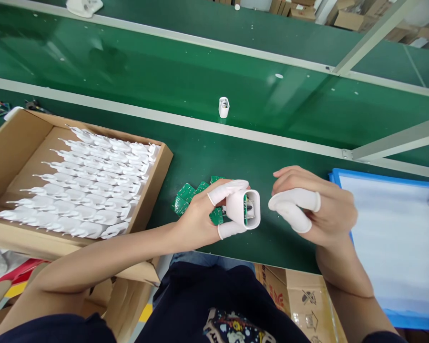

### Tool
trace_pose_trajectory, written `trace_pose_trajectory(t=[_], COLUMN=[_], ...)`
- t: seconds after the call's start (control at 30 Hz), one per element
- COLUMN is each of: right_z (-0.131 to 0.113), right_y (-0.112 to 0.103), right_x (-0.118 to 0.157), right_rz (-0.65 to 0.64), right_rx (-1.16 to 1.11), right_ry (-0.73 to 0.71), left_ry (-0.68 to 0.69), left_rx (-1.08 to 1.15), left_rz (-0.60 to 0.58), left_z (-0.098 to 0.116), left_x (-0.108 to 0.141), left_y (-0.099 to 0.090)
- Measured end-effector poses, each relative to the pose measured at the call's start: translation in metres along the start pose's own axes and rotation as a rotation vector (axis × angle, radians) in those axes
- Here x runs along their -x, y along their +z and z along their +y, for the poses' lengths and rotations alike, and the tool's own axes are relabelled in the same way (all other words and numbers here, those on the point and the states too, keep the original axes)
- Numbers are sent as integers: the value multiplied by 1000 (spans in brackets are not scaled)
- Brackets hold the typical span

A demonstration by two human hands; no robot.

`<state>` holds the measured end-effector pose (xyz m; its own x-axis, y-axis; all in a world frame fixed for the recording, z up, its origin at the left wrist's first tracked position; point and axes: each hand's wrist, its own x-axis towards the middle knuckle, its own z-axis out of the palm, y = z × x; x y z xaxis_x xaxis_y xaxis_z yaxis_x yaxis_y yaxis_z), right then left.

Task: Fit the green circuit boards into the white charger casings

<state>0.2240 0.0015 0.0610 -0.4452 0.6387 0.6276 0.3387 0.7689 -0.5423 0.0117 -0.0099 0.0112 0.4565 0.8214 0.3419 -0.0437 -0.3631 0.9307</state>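
In my left hand (199,216) is a white plastic charger housing (236,208), gripped between a thumb and finger in white finger cots. Its open end faces right and shows a green circuit board (246,209) and small parts inside. My right hand (316,205) hovers to the right of the housing, apart from it. Thumb and index finger, both in white cots, are pinched together, and I see nothing between them. Loose green circuit boards (186,192) lie on the green table (196,157) behind and beside my left hand, which partly hides them.
A cardboard box (166,164) on the left holds rows of white housings with cords (93,186). One small white housing (223,107) stands farther back. At right lies a blue-edged tray (389,238) with white pieces at its edge. Metal frame bars (396,138) cross the back.
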Motion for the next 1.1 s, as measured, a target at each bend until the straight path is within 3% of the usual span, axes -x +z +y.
trace_pose_trajectory(t=[0.13, 0.37, 0.67, 0.9, 1.1], right_z=[-2, -5, -8, -6, -5], right_y=[2, -1, 5, 6, 3], right_x=[0, 7, 5, 6, 6], right_rz=[-61, -133, -3, -5, -90], right_rx=[-50, -153, -122, -215, -244], right_ry=[18, 206, 165, 195, 217], left_ry=[22, -24, -49, -63, -74], left_rx=[-29, -9, 46, 41, 24], left_rz=[-18, 11, 16, 10, 3], left_z=[1, 0, -1, 1, 1], left_x=[0, 1, 2, 1, 1], left_y=[0, 0, 1, 1, 0])
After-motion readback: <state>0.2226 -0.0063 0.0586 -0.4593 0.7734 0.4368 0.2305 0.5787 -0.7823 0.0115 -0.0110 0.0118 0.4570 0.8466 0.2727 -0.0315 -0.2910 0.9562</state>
